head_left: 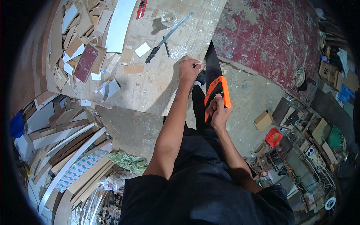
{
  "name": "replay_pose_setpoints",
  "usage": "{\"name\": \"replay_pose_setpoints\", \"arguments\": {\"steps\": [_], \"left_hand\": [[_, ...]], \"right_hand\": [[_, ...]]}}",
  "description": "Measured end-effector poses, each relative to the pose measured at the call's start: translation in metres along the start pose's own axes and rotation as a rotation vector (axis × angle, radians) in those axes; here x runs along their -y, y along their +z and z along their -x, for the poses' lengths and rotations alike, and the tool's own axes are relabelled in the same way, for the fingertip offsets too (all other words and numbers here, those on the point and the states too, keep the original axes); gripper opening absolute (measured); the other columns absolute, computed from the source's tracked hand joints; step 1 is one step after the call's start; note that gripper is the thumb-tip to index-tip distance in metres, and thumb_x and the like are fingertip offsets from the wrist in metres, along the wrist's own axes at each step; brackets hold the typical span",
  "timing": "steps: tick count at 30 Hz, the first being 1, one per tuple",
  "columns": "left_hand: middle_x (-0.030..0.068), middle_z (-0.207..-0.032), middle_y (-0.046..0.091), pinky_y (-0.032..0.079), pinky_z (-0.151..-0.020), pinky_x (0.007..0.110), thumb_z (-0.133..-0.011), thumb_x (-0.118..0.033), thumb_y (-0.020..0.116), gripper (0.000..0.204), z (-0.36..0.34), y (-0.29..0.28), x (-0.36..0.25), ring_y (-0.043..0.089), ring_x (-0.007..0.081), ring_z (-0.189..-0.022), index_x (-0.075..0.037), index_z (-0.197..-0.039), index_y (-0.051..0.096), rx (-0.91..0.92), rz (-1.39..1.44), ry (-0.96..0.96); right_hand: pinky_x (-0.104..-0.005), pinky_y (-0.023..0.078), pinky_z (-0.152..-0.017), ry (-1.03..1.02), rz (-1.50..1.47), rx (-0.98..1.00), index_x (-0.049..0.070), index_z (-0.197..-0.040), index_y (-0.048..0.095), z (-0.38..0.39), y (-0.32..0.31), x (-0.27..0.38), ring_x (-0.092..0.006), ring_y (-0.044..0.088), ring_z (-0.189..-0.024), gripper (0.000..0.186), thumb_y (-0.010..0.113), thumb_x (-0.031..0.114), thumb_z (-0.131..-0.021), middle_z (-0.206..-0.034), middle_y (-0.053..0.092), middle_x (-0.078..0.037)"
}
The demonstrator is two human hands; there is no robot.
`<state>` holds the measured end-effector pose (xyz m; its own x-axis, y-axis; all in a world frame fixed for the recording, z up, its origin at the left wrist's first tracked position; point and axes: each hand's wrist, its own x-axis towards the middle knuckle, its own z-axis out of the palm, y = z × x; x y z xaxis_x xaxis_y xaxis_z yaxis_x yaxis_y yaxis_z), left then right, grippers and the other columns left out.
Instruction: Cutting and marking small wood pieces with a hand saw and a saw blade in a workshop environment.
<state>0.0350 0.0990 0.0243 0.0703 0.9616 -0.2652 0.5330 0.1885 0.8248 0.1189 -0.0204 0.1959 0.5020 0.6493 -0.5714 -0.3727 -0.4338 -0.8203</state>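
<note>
My right hand is wrapped round the orange and black handle of a handsaw. Its dark, tapering blade points away from me, alongside the table's right edge. At that same edge, left of the blade, my left hand has its fingers curled in; a small pale bit shows at the fingertips, too small to name. Left of that hand, on the wooden table, lie a narrow toothed saw blade with a dark wrapped grip and a thin dark pencil-like stick.
A tape roll, a red cutter knife and a long white board lie farther back. Wood offcuts heap at the table's left. Planks stand lower left. An orange-red container and clutter line the right.
</note>
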Motion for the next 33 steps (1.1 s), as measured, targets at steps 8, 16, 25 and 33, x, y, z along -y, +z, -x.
{"name": "replay_pose_setpoints", "arguments": {"steps": [8, 16, 25, 33], "left_hand": [[0.0134, -0.090, 0.067, 0.054, -0.079, 0.038, -0.069, -0.015, 0.086, 0.021, 0.000, 0.001, 0.001, 0.067, 0.0300, -0.085, -0.006, -0.086, 0.077, 0.047, -0.008, -0.069], [0.0112, -0.082, 0.067, 0.053, -0.067, 0.035, -0.071, -0.023, 0.087, 0.024, 0.000, 0.003, 0.004, 0.065, 0.0241, -0.071, -0.008, -0.087, 0.079, -0.023, -0.021, 0.047], [0.0129, -0.083, 0.066, 0.054, -0.074, 0.038, -0.067, -0.016, 0.088, 0.023, 0.002, 0.001, 0.000, 0.066, 0.0289, -0.079, -0.005, -0.084, 0.077, -0.004, 0.032, -0.001], [0.0108, -0.081, 0.066, 0.052, -0.066, 0.034, -0.069, -0.023, 0.088, 0.026, 0.001, 0.003, 0.006, 0.064, 0.0229, -0.070, -0.007, -0.087, 0.078, -0.013, -0.014, 0.044]], "right_hand": [[-0.0269, 0.034, -0.035, 0.009, -0.022, -0.006, 0.007, -0.077, 0.047, 0.002, 0.000, -0.001, -0.0095, 0.040, -0.039, 0.026, 0.057, 0.018, -0.098, -0.056, 0.041, 0.001], [-0.0271, 0.034, -0.035, 0.002, 0.005, 0.041, 0.007, -0.078, 0.047, 0.001, -0.001, 0.002, -0.0101, 0.040, -0.038, 0.025, 0.058, 0.018, -0.097, -0.056, 0.041, 0.000], [-0.0269, 0.034, -0.034, 0.013, 0.012, 0.039, 0.007, -0.077, 0.047, 0.003, 0.000, 0.003, -0.0103, 0.040, -0.038, 0.024, 0.058, 0.017, -0.096, -0.056, 0.040, 0.000], [-0.0275, 0.033, -0.035, -0.007, 0.001, 0.046, 0.007, -0.077, 0.046, 0.002, -0.006, -0.003, -0.0102, 0.039, -0.039, 0.025, 0.058, 0.018, -0.096, -0.057, 0.040, 0.001]]}}
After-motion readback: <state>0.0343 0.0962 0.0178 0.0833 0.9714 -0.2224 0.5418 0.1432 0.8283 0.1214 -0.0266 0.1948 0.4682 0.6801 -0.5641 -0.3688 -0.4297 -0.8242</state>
